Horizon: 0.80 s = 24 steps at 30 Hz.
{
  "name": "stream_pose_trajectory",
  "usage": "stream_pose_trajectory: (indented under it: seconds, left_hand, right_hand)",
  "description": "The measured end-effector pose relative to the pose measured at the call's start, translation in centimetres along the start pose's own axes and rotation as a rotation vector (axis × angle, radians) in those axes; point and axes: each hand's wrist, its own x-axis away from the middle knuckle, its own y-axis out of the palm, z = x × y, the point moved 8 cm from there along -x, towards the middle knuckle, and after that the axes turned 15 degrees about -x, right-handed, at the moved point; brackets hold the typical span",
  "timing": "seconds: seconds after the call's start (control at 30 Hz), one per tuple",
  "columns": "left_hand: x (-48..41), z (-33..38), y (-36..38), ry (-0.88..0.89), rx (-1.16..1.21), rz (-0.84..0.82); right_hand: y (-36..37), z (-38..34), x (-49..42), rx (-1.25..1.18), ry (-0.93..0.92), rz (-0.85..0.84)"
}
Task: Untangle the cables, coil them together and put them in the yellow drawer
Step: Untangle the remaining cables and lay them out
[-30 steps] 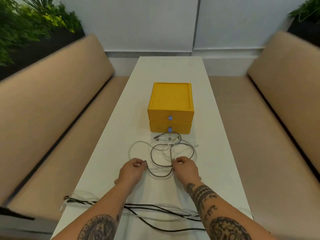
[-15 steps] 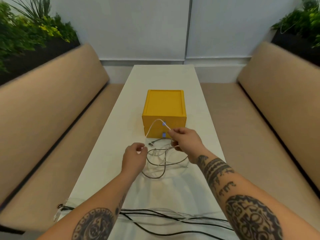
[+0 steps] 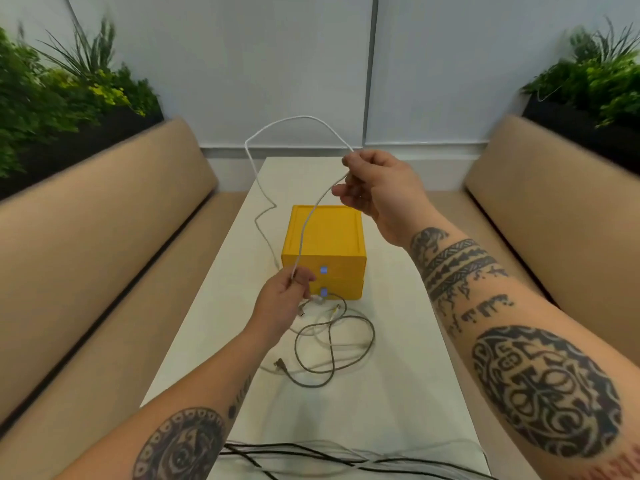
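A yellow two-drawer box (image 3: 323, 237) stands in the middle of the long white table (image 3: 398, 341), both drawers closed. My right hand (image 3: 374, 188) is raised high above the box and pinches a white cable (image 3: 277, 129) that arcs up and falls back left of the box. My left hand (image 3: 285, 299) pinches the same white cable low, just in front of the box. A grey cable (image 3: 346, 344) lies in loose loops on the table in front of the box, with another pale cable under it.
Black and white cables (image 3: 329, 459) lie across the near table edge. Tan bench seats (image 3: 104, 237) run along both sides of the table. Planters with green plants (image 3: 52, 98) sit behind each bench, and a white wall is at the far end.
My right hand has risen from the tangle to well above the box, drawing the white cable out of the pile. My left hand has moved forward toward the box front, holding the cable.
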Motion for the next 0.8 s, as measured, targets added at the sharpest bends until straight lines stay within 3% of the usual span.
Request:
stream_pose_trajectory:
  seconds: [0.17, 0.37, 0.53, 0.6, 0.63, 0.7, 0.8]
  left_hand:
    - [-1.0, 0.0, -1.9, 0.011, 0.066, 0.006]
    - [-1.6, 1.1, -4.0, -0.039, 0.197, 0.018]
    - [-2.5, 3.6, -4.9, 0.012, 0.05, -0.077]
    - [-2.7, 4.5, -4.3, 0.047, -0.082, -0.153]
    - [-2.7, 4.9, -3.8, 0.07, -0.135, -0.185]
    - [-2.7, 6.0, -2.7, 0.113, -0.208, -0.23]
    - [-2.4, 7.8, -1.8, 0.161, -0.285, -0.224]
  right_hand:
    - [-2.4, 0.0, -0.3, -0.083, 0.023, 0.094]
    - [-8.1, 3.7, 0.1, 0.012, 0.199, 0.253]
    - [-12.8, 6.8, 2.6, 0.425, 0.432, 0.371]
    - [-12.8, 5.8, 2.8, 0.745, 0.299, 0.442]
    - [-11.4, 4.8, 2.7, 0.816, 0.152, 0.411]
    - [-6.7, 4.0, 2.4, 0.93, -0.07, 0.163]
    - [-1.1, 6.6, 3.1, 1.283, -0.013, -0.231]
